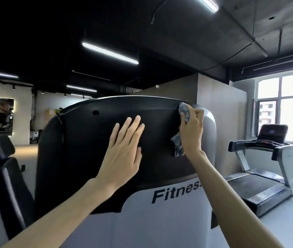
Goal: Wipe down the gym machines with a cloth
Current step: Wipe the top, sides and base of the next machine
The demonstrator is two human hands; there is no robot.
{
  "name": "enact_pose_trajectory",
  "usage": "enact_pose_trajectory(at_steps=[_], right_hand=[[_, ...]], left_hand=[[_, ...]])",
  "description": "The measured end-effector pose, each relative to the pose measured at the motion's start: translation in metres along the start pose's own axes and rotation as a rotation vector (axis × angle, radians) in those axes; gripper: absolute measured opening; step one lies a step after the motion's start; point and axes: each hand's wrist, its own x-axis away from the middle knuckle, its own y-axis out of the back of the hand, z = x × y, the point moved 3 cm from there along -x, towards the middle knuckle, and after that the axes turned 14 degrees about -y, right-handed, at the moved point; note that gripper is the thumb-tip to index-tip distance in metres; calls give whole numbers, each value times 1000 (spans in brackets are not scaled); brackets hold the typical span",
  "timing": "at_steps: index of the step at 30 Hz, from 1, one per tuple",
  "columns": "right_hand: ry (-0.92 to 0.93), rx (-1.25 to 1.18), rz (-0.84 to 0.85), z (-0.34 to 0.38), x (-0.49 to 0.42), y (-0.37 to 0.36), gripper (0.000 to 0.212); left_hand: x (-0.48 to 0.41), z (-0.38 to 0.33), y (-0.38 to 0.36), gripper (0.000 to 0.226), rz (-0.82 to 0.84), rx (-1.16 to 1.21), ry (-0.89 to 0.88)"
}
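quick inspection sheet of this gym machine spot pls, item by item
surface: black machine cover, upright, with a round hole near its top; the white panel below it reads "Fitnes".
job's things: blue-white cloth, pressed to the cover's upper right edge.
clutter: nothing seen.
grippers: left hand flat on the cover, fingers straight; right hand grips the cloth.
cables: dark cord runs down the cover's left edge.
surroundings: treadmill at right by a window; padded seat at left.
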Motion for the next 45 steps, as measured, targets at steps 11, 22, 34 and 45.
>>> enact_pose_trajectory(at_steps=[11, 22, 34, 45], right_hand=[[317, -167, 131, -44, -40, 8, 29], [-3, -295, 147, -152, -93, 17, 32], [-104, -217, 149, -275, -158, 7, 29], [165, -420, 176, -302, -169, 2, 29]], left_hand=[[-75, -81, -84, 52, 0, -174, 93], [-122, -128, -143, 53, 81, -159, 42], [-214, -161, -238, 39, 0, -138, -20], [-225, -165, -270, 41, 131, -529, -37]])
